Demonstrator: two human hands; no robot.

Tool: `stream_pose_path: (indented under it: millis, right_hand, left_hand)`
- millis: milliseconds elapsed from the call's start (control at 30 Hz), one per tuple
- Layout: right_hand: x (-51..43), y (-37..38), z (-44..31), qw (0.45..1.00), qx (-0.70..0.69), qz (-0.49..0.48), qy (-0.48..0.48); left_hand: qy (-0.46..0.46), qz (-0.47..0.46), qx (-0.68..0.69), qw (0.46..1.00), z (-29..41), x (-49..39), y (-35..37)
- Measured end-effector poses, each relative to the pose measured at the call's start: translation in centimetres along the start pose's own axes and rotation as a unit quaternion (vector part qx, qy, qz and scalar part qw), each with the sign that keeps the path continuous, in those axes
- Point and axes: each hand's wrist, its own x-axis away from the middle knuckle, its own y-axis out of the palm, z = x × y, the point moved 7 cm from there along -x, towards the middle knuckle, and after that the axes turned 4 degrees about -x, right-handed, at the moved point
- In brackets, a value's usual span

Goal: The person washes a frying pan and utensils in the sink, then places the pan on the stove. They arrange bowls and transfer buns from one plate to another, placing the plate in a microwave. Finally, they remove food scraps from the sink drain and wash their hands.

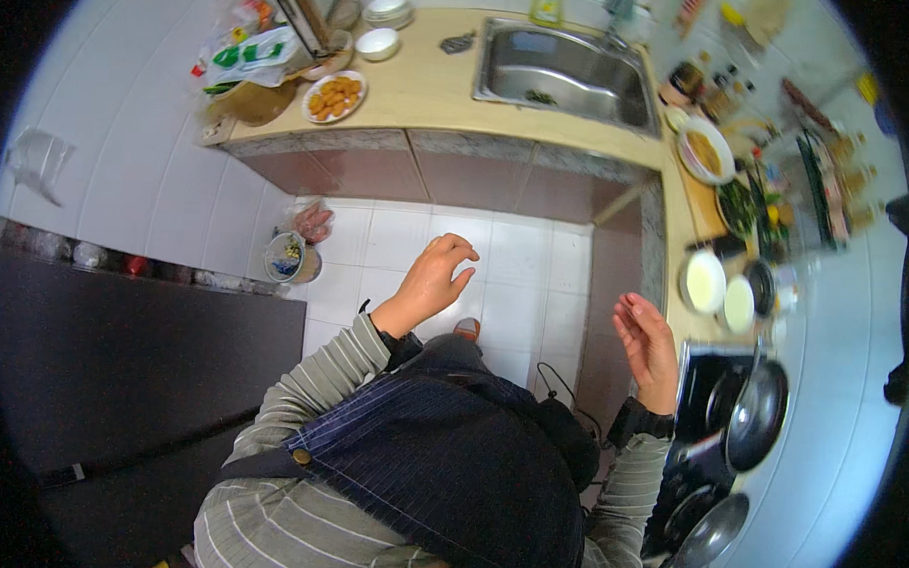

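Note:
My left hand (pixel 433 282) hangs over the white floor tiles with its fingers loosely curled and nothing in them. My right hand (pixel 649 343) is raised at the right, beside the counter edge and the gas stove (pixel 710 383); it holds nothing, fingers apart from the thumb. Nearest to it on the counter are a white bowl (pixel 704 284) and a second bowl (pixel 738 303), both with pale contents. A black wok (pixel 763 422) with a handle sits on the stove, and another pan (pixel 712 535) lies closer to me.
Ahead is a steel sink (pixel 574 78) with some greens inside. A plate of golden fried pieces (pixel 336 97) stands on the left counter, near white bowls (pixel 378 45). A bin (pixel 290 257) is on the floor. A black cable (pixel 556 381) hangs by the right cabinet.

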Motion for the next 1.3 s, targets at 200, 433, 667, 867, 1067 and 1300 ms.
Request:
stream_pose_path:
  millis: [200, 433, 667, 867, 1067, 1300]
  right_hand:
    - [-12.7, 7.3, -3.5, 0.999, 0.022, -0.024, 0.017]
    - [-28.6, 10.1, -8.7, 0.996, 0.072, -0.041, 0.027]
    - [-42.9, 11.5, -14.5, 0.995, 0.071, -0.04, 0.052]
    - [-50.4, 11.1, -16.4, 0.996, 0.053, -0.002, 0.066]
    - [-57.1, 10.4, -12.6, 0.99, 0.026, 0.068, 0.12]
    - [-68.1, 11.6, -2.9, 0.966, -0.032, 0.107, 0.235]
  left_hand:
    - [-0.061, 0.05, -0.027, 0.997, -8.7, -8.2, -3.9]
    - [-0.108, 0.072, -0.04, 0.991, -15.4, -18.0, -2.3]
    - [-0.153, 0.078, -0.038, 0.984, -17.9, -29.9, -1.9]
    - [-0.108, 0.053, -0.036, 0.992, -21.1, -39.5, -0.2]
    - [-0.128, -0.076, 0.079, 0.986, -28.0, -48.7, 7.6]
    - [-0.079, -0.222, 0.026, 0.972, -35.7, -55.7, 21.7]
